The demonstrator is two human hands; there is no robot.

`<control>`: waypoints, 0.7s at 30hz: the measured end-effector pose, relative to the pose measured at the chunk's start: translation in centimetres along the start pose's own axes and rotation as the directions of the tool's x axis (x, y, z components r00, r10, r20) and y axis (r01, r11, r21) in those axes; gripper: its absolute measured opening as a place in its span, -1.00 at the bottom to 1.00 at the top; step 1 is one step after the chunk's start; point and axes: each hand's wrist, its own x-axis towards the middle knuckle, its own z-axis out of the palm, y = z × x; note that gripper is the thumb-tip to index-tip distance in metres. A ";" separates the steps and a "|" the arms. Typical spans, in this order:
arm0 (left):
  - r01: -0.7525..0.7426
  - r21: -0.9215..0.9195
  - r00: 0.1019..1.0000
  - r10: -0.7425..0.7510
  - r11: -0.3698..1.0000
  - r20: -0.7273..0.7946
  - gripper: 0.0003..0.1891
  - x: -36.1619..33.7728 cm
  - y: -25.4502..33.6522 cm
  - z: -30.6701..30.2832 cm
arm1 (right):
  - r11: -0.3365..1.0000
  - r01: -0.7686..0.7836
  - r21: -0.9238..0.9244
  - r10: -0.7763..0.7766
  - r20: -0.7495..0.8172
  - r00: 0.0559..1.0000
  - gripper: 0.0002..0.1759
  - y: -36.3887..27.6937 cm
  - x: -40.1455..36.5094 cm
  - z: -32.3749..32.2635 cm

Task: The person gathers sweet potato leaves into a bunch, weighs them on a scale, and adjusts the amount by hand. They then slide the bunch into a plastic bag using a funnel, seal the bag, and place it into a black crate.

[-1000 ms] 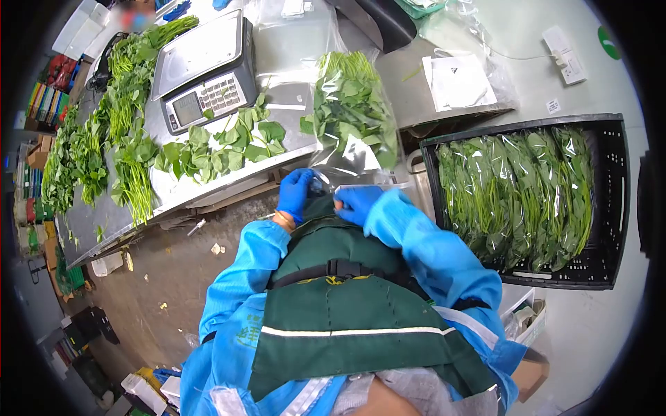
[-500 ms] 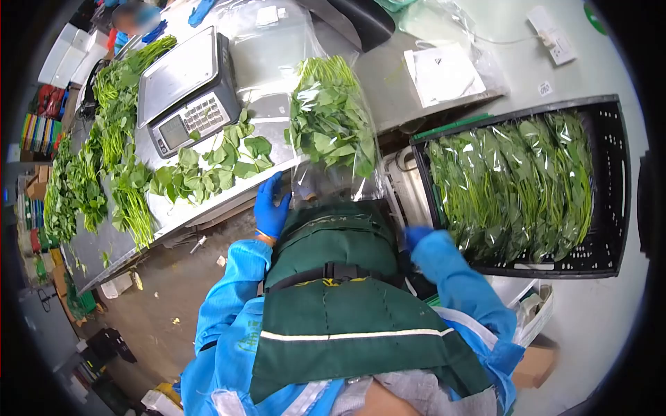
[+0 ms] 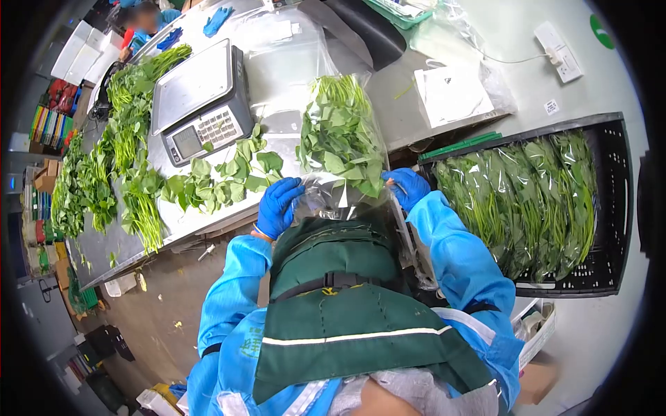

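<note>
A clear plastic bag (image 3: pixel 375 161) filled with leafy greens (image 3: pixel 338 132) lies on the table in front of me, its stems pointing away and its loose end towards my apron. My left hand (image 3: pixel 279 206), in a blue glove, has its fingers closed at the left edge of that loose end. At the bag's right edge, my right hand (image 3: pixel 408 187) pinches the film between thumb and fingers; this glove shows a bare or torn fingertip. Loose leafy sprigs (image 3: pixel 215 182) are spread just beyond my left hand.
A digital scale (image 3: pixel 201 104) stands at the left, with bunches of greens (image 3: pixel 132 152) beyond it. To my right, a black crate (image 3: pixel 610 201) holds several bagged bunches. A white paper (image 3: pixel 454 93) and plastic film are on the surface ahead. Another person (image 3: pixel 147 21) is at the far left.
My right hand has come up from beside my apron to the bag's right edge and closed on it. My left hand has moved onto the left edge. The view has shifted slightly.
</note>
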 end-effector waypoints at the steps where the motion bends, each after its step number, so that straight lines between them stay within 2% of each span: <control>1: 0.139 -0.127 0.990 -0.136 0.982 0.030 -0.77 -0.2 -0.4 0.0 | 0.999 -0.035 0.013 0.035 -0.078 0.996 -0.87 -0.1 0.0 0.1; 2: 0.272 -0.247 0.962 -0.262 0.930 0.075 -0.80 -0.3 -0.9 0.3 | 1.000 -0.030 0.010 0.030 -0.076 0.997 -0.87 -0.1 0.2 0.1; 3: 0.322 -0.291 0.941 -0.337 0.901 -0.001 -0.83 -0.7 -1.7 1.3 | 0.951 -0.221 0.214 0.238 -0.059 0.969 -0.88 -0.2 0.4 0.2; 4: 0.322 -0.291 0.941 -0.338 0.901 -0.004 -0.83 -0.5 -2.0 1.5 | 0.826 -0.393 0.403 0.430 -0.002 0.903 -0.87 -0.6 0.8 0.4; 5: 0.501 -0.405 0.856 -0.506 0.765 0.103 -0.81 -0.3 -2.4 1.7 | 0.790 -0.410 0.456 0.501 -0.095 0.860 -0.83 -1.3 1.4 0.8; 6: 0.656 -0.486 0.734 -0.637 0.577 0.233 -0.76 -0.2 -2.7 2.1 | 0.788 -0.415 0.455 0.505 -0.093 0.858 -0.83 -1.4 1.5 1.3; 7: 0.678 -0.600 0.649 -0.729 0.424 0.218 -0.70 -0.4 -3.2 3.2 | 0.690 -0.474 0.547 0.579 -0.026 0.815 -0.83 -1.3 1.5 1.9; 8: 0.677 -0.603 0.650 -0.728 0.422 0.220 -0.70 -0.5 -3.9 3.9 | 0.582 -0.520 0.626 0.639 0.045 0.768 -0.82 -0.7 1.7 2.5; 9: 0.742 -0.519 0.596 -0.772 0.424 0.222 -0.69 -0.9 -4.6 4.5 | 0.419 -0.545 0.726 0.713 0.108 0.693 -0.79 0.1 1.5 3.6; 10: 0.801 -0.428 0.540 -0.813 0.418 0.216 -0.69 -0.4 -4.3 4.3 | 0.417 -0.549 0.725 0.716 0.110 0.689 -0.79 0.5 1.6 3.9; 11: 0.813 -0.347 0.546 -0.820 0.468 0.171 -0.66 0.0 -4.0 4.2 | 0.277 -0.654 0.704 0.780 0.232 0.581 -0.79 0.8 1.8 4.2; 12: 0.817 -0.343 0.540 -0.823 0.463 0.175 -0.66 0.2 -3.6 3.7 | 0.128 -0.739 0.662 0.818 0.351 0.456 -0.78 1.1 1.9 4.6; 14: 0.855 -0.186 0.516 -0.830 0.484 0.211 -0.68 0.6 -3.2 3.1 | 0.116 -0.776 0.620 0.834 0.363 0.415 -0.79 1.3 2.0 4.8; 15: 0.856 -0.184 0.514 -0.831 0.483 0.212 -0.68 0.3 -3.5 3.1 | 0.184 -0.747 0.639 0.825 0.312 0.470 -0.81 1.8 1.6 5.4; 16: 0.877 -0.213 0.473 -0.848 0.430 0.238 -0.72 -0.2 -4.0 3.0 | 0.255 -0.711 0.655 0.811 0.255 0.527 -0.82 2.1 1.5 5.7; 17: 0.895 -0.240 0.432 -0.862 0.375 0.265 -0.73 -0.2 -4.0 2.8 | 0.257 -0.709 0.656 0.811 0.253 0.528 -0.82 1.0 2.0 4.7; 18: 0.893 -0.244 0.437 -0.861 0.379 0.260 -0.73 -0.3 -3.7 2.6 | 0.458 -0.644 0.613 0.792 0.048 0.608 -0.80 -0.4 2.3 3.4; 19: 0.862 -0.274 0.474 -0.870 0.427 0.137 -0.73 0.1 -2.7 1.9 | 0.641 -0.561 0.523 0.718 -0.152 0.679 -0.75 -1.7 2.7 2.3; 20: 0.825 -0.299 0.502 -0.865 0.480 -0.006 -0.68 0.6 -1.9 1.2 | 0.816 -0.428 0.389 0.551 -0.298 0.779 -0.62 -2.0 2.4 1.6; 21: 0.704 -0.201 0.666 -0.732 0.681 -0.146 -0.62 0.9 -1.3 0.6 | 0.940 -0.313 0.135 0.340 -0.313 0.887 -0.55 -3.8 3.2 -0.6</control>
